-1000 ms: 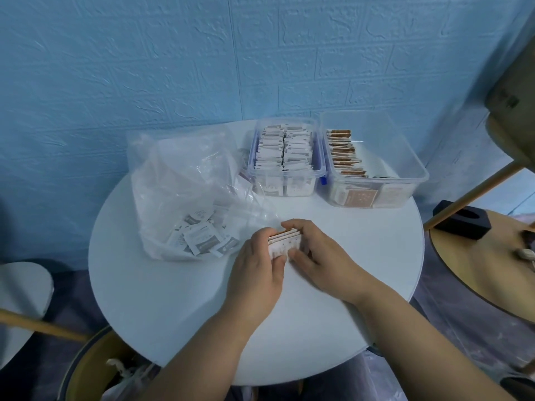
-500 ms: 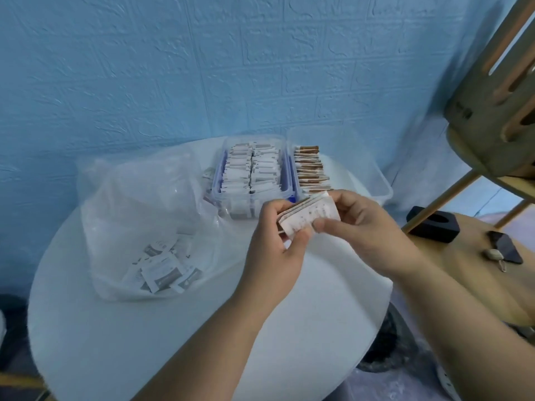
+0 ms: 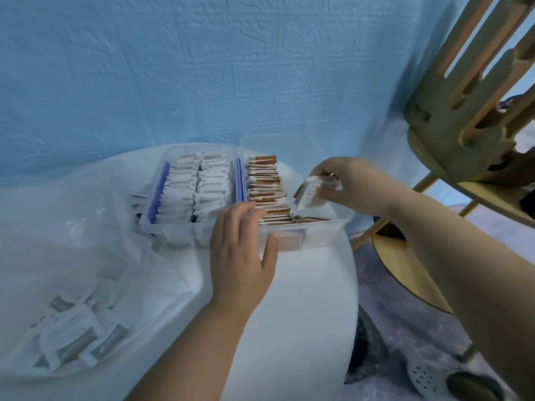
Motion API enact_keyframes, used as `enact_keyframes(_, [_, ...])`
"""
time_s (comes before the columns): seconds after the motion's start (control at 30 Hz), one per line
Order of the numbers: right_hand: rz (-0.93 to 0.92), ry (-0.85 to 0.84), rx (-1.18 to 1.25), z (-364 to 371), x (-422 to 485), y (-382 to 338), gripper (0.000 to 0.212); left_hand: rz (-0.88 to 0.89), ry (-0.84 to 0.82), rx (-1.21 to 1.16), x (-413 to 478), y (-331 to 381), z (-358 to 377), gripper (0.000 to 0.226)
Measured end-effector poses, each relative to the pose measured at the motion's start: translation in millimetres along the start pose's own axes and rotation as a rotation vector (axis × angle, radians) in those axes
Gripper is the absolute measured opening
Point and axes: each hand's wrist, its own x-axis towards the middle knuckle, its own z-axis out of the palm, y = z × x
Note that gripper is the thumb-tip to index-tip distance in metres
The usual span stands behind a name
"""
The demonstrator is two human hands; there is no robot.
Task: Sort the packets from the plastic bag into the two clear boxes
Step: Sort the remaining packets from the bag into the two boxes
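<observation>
The right hand pinched a small stack of packets between thumb and fingers, tilted and hanging over the open part of the right box, just beside the row of brown-edged packets standing in it. The left hand gripped that box at its near left corner, fingers hooked over the rim onto the row and thumb pressed on the front wall, so it hid that corner. The left box, touching the right one, was packed with white packets in two rows. The crumpled plastic bag spread over the left of the white round table and lapped against the left box, with loose packets blurred at its near end. A wooden chair stood to the right against the blue wall.
</observation>
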Motion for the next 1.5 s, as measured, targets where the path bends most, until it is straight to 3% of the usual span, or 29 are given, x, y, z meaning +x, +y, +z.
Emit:
enact_keyframes(0.3, [-0.063, -0.218, -0.281, 13.6, 22.7, -0.2, 0.033, 0.006, 0.008, 0.024, -2.5, -1.7, 3.4, 0.032])
enact_keyframes(0.77, [-0.029, -0.429, -0.028, -1.1, 24.0, -1.1, 0.026, -0.017, 0.002, 0.074, -4.6, -2.4, 4.8, 0.033])
enact_keyframes(1.03, [0.003, -0.428, 0.031, -3.3, 20.9, -4.7, 0.020, -0.037, -0.013, 0.056, -4.2, -1.1, 3.8, 0.032])
enact_keyframes(1.2, [-0.012, -0.302, 0.094, -4.1, 15.7, -15.8, 0.019, -0.061, -0.104, -0.112, 0.0, 1.1, -15.0, 0.034])
enact_keyframes(1.37, [-0.204, -0.048, 0.330, 12.3, -1.1, -66.8, 0.007, -0.066, -0.086, -0.114, -14.4, -12.8, -72.3, 0.027])
enact_keyframes(1.5, [-0.406, -0.084, 0.530, 46.4, -26.8, -139.5, 0.013, -0.169, -0.049, 0.027, -49.8, -40.4, -130.0, 0.028])
